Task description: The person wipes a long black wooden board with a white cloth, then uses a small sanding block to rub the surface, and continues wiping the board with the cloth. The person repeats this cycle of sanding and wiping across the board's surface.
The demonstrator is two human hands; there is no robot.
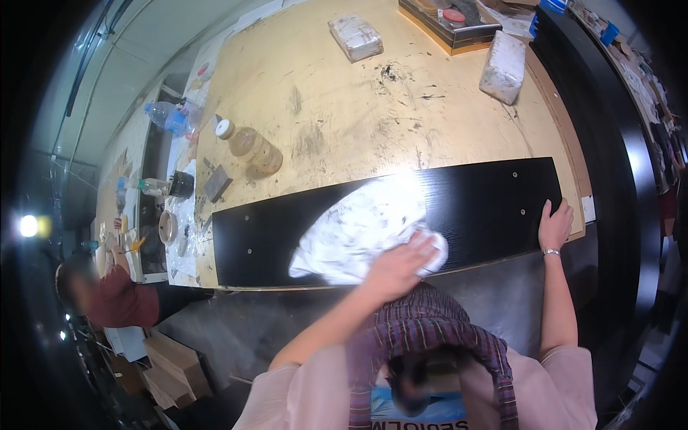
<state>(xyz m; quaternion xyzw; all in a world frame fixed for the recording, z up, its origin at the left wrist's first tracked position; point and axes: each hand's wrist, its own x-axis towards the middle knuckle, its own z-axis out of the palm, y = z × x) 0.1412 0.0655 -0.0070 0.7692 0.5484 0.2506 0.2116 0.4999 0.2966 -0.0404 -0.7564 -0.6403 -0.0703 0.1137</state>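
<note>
A long black wood-grain panel (487, 204) with small screw holes lies across the near edge of a plywood workbench (344, 107). My left hand (398, 269) presses a crumpled white, grey-stained cloth (355, 229) onto the middle of the panel. The hand looks blurred. My right hand (555, 226) lies flat on the panel's right end, fingers spread, with a bracelet on the wrist.
An amber liquid bottle (254, 149) with a white cap stands at the bench's left. Two wrapped white blocks (356, 37) (504, 67) and a tray of items (453, 23) sit at the far side. Another person (118, 301) in a dark red top crouches at lower left. A tall black board (609, 143) runs along the right.
</note>
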